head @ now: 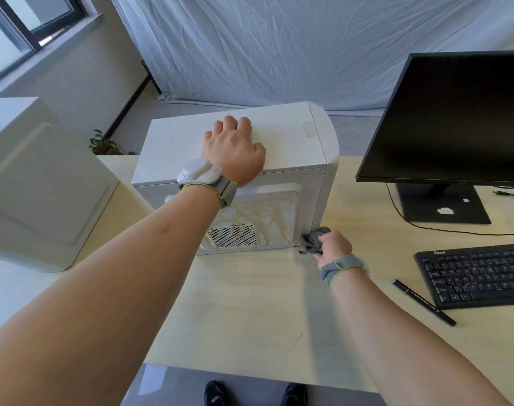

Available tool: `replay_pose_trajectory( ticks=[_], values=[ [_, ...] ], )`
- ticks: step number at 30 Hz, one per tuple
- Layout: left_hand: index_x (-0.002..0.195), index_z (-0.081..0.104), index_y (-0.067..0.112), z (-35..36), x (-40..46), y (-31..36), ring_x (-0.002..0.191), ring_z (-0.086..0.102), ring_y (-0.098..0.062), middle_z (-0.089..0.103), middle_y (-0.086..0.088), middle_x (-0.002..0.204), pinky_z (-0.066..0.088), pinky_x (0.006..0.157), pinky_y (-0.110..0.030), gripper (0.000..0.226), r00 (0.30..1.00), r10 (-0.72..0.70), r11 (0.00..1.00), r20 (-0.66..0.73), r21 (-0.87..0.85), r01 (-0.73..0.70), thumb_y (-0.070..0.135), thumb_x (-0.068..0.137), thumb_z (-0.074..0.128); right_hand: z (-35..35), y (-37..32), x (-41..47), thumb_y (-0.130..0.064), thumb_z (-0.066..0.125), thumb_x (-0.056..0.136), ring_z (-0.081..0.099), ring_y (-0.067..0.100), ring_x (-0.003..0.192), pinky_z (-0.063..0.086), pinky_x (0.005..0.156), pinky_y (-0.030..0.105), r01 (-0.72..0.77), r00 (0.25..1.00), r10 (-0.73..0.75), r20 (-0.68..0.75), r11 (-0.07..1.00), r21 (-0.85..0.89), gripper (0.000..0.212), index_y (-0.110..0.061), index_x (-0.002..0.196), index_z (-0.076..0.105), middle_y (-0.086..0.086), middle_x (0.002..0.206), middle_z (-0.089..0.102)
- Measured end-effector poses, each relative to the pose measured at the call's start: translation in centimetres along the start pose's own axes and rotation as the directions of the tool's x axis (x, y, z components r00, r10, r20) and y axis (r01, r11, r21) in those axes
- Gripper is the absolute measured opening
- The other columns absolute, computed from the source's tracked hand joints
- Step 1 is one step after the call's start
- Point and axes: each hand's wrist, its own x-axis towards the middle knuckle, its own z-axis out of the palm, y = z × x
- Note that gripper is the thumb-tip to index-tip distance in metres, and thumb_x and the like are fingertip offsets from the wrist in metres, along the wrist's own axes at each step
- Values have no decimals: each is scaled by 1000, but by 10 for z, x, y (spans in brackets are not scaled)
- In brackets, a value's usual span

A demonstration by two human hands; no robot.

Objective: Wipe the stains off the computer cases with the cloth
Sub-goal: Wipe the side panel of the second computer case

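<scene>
The computer case [238, 148] you are working on stands upright in the middle of the desk [250, 312], its near side facing you. That near side panel carries brownish run marks [264, 215] above and to the right of the perforated vent [232, 235], so most of the wiping looks yet to be done. A faint patch also shows on the top, toward its far right corner [308, 128].

Your right hand [335, 247] has its fingers clenched around the grey cloth [315, 238], which is bunched at the bottom right corner of the case, low down where the panel meets the desk. Your left hand [235, 150] lies on top of the case, palm down, fingers bent over the lid and grasping nothing, steadying the case.

A second case [45, 183] stands to the left, close to the first; from here you cannot tell whether it is stained, so count it as still to check.

For room: the desk in front of the stained panel is bare, giving you a free sweep leftward and upward across it. To the right, the monitor [449, 118] and its stand sit beyond a gap, with the keyboard [475, 273] and a pen [424, 301] nearer you. The near desk edge lies well back from the case.
</scene>
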Motion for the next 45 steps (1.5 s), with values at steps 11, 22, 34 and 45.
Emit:
replay_pose_trajectory(
  ticks=[11,22,34,45],
  values=[
    [106,50,13,-3,-2,2,102,46,-31,51,-8,110,37,89,-41,26,1000,-14,1000,2,-20,14,31,88,43,-22,-37,-16,-13,45,89,52,25,67,46,73,36,141,987,-137,-83,989,45,8,-12,82,50,12,81,52],
    [106,51,12,-1,0,3,104,45,-30,52,-7,110,37,90,-40,26,999,-33,999,-1,-14,33,29,87,44,-6,64,14,-27,58,91,52,32,134,46,110,40,-91,996,91,-15,946,-310,58,-25,147,43,16,147,50],
    [104,49,13,-3,-1,2,103,45,-30,51,-6,108,38,91,-41,25,999,-32,999,4,-17,32,29,85,42,6,-3,-13,-8,38,61,62,26,59,51,68,29,-24,984,-53,168,904,427,25,-7,74,59,13,70,59],
    [105,51,13,-3,-2,3,102,46,-30,52,-6,109,37,89,-39,26,999,-47,999,-4,-24,47,29,85,45,-27,36,9,-26,69,85,59,27,67,45,55,30,-73,997,75,-24,995,72,21,-5,87,67,13,91,63]
  ],
)
